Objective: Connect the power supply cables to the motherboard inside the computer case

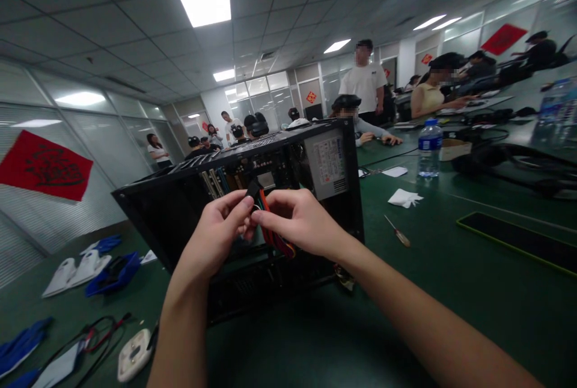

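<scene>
In our left hand (216, 226), the grip is nearly closed, thumb and fingers pinching one black connector (255, 188). In our right hand (306, 220), the grip is nearly closed too, around the coloured wires (283, 244) just below it. The connector lies right at our left fingertips, its long axis tilted, upper end leaning a little left; the one bundle of wires trails from it down and to the right. Our left hand is the nearer to the connector, our right the nearer to the wires.

Just beyond our fingers we see the open side of one computer case (279, 283), with one power supply (327, 163) at its upper right. The connector is in front of that opening; we cannot tell how deep.

Farther out on the worktop (433, 322), to our right, we count one screwdriver (397, 232), one crumpled tissue (404, 197) and one near bottle (430, 148), with more bottles beyond, too overlapped to count. To our left is one blue tray (131, 266).
</scene>
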Tool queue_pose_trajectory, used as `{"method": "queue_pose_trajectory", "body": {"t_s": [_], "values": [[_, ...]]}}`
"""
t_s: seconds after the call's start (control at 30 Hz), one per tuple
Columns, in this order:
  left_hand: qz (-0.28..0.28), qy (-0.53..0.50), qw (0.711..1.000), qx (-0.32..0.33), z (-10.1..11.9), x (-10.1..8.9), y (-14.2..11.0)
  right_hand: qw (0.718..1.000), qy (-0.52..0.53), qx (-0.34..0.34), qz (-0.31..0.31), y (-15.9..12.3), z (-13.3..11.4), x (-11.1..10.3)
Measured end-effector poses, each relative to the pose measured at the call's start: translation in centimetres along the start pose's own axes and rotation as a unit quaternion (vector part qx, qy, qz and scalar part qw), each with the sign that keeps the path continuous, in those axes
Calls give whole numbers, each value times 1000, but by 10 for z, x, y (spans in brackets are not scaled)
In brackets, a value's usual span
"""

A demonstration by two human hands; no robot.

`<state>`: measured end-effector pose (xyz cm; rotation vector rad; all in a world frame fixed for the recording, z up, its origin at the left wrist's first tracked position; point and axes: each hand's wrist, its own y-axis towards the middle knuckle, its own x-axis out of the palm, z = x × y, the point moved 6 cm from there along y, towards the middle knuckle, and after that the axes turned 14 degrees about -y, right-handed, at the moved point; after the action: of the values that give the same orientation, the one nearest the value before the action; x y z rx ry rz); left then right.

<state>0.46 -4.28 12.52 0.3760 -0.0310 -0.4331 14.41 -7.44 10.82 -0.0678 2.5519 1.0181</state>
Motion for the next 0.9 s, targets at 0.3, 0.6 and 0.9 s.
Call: {"method": "queue_pose_trajectory", "body": {"t_s": [0.3,0.6,0.9], "values": [[-8,-52,998,-32,-3,-7,0,999,5,-10,44,3,1,-7],[-15,-71,997,-24,-6,-13,-2,998,22,-4,61,0,-1,-16],[43,-59,997,16,-5,-21,4,999,48,0,-15,2,6,-8]]}}
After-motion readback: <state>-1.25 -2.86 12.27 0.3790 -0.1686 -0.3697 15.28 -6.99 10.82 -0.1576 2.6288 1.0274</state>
